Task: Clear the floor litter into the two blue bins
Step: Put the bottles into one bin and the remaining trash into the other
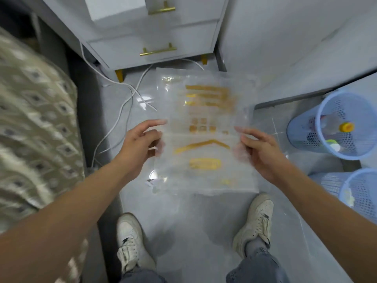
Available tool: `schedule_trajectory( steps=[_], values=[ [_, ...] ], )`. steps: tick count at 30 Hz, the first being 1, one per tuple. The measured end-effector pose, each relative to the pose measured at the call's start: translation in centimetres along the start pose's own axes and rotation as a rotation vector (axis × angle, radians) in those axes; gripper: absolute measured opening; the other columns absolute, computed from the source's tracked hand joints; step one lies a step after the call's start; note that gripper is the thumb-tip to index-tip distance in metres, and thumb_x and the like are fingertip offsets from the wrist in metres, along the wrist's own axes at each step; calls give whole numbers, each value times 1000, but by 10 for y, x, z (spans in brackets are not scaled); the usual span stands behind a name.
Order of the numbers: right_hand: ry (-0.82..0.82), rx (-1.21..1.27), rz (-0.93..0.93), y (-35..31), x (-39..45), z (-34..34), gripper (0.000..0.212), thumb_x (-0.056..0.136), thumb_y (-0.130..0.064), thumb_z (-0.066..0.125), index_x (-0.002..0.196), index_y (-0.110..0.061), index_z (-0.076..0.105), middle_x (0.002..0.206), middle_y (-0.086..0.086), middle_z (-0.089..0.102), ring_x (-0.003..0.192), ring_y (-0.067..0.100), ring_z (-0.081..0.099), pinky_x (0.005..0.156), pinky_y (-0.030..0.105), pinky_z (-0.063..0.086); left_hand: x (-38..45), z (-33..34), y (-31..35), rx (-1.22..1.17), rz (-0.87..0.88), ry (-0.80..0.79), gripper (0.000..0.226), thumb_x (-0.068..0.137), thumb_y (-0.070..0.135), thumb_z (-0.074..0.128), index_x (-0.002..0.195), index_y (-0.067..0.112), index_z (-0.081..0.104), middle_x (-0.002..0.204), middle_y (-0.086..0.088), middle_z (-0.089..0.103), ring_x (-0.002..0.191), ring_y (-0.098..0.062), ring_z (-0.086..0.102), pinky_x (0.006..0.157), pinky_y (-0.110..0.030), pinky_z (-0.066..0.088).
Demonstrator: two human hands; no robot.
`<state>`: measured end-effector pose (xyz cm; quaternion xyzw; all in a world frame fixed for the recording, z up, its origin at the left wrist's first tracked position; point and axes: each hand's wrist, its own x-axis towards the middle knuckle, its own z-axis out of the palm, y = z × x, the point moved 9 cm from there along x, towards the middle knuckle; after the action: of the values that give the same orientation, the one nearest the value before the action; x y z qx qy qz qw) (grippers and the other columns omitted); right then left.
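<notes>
A large clear plastic bag (204, 111) with yellow print hangs spread flat in front of me, above the grey floor. My left hand (140, 144) pinches its left edge and my right hand (259, 148) pinches its right edge. Two blue mesh bins stand at the right: the farther bin (326, 107) holds a clear bottle with a yellow cap (346, 126) and other scraps, the nearer bin (350, 180) is cut off by the frame edge. The picture is blurred by motion.
A white drawer cabinet (155, 37) with gold handles stands ahead, white cables (126, 99) trailing on the floor below it. A patterned bedspread (34, 129) fills the left. My two white shoes (130, 240) stand on the floor. A white wall runs along the right.
</notes>
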<state>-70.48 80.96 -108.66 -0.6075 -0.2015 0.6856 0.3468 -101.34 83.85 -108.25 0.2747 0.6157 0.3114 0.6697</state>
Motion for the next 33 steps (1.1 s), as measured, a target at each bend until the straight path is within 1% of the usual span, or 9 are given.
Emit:
schedule_trajectory(
  steps=[6,10,14,19,23,27,29,31,33],
  values=[
    [-69,62,-39,-42,-7,38,44,94,-1,40,75,-9,78,85,7,75,77,18,70,72,34,56,-10,-23,43,-65,62,74,26,85,0,55,82,16,75,74,-1,69,63,-12,61,56,-20,49],
    [-83,-124,-83,-58,-6,35,11,86,-20,70,83,-10,69,90,11,72,81,21,70,69,34,57,-10,-17,46,-204,-32,-42,40,97,11,38,84,11,76,87,-1,70,74,-18,63,58,-24,54],
    [-78,-315,-121,-72,-4,30,46,80,0,80,110,-15,49,90,16,73,86,29,74,75,41,61,-15,-13,57,97,83,-5,23,90,-1,69,103,17,74,103,-6,65,82,-22,67,61,-30,57],
    [-374,-826,-2,-68,-9,58,31,77,-26,86,105,-23,72,87,22,72,78,19,65,83,36,49,-16,10,91,284,230,-77,30,87,-6,74,110,12,73,123,-19,59,82,-28,58,75,-41,58],
    [-421,-742,25,-72,-17,86,23,90,-23,76,110,-13,72,93,16,75,73,18,66,57,27,45,-9,46,108,342,282,-208,39,81,-1,81,112,20,71,102,-7,59,76,-28,46,72,-40,54],
    [-255,-507,12,-79,-17,74,24,91,-14,73,111,-3,68,81,10,71,65,19,63,48,27,40,-6,27,114,456,302,64,51,88,29,80,132,33,56,112,2,65,97,-13,62,81,-27,54],
    [-191,-357,37,-77,-19,66,19,92,-11,72,110,-6,69,84,8,72,69,22,66,52,29,47,-8,15,89,311,68,116,58,88,42,76,139,29,51,117,2,64,104,-13,64,79,-28,54],
    [-162,-247,52,-73,-21,64,19,91,-11,71,110,-13,71,93,8,74,76,22,70,67,38,57,-16,24,54,154,-189,-37,66,81,46,77,136,15,57,112,-6,69,98,-23,69,82,-39,58],
    [-136,-207,63,-68,-22,63,25,91,-11,72,116,-13,71,100,9,75,83,23,71,85,54,55,-27,37,42,154,-192,-162,45,87,32,73,120,3,65,98,-12,70,88,-29,66,80,-44,55]
  ],
)
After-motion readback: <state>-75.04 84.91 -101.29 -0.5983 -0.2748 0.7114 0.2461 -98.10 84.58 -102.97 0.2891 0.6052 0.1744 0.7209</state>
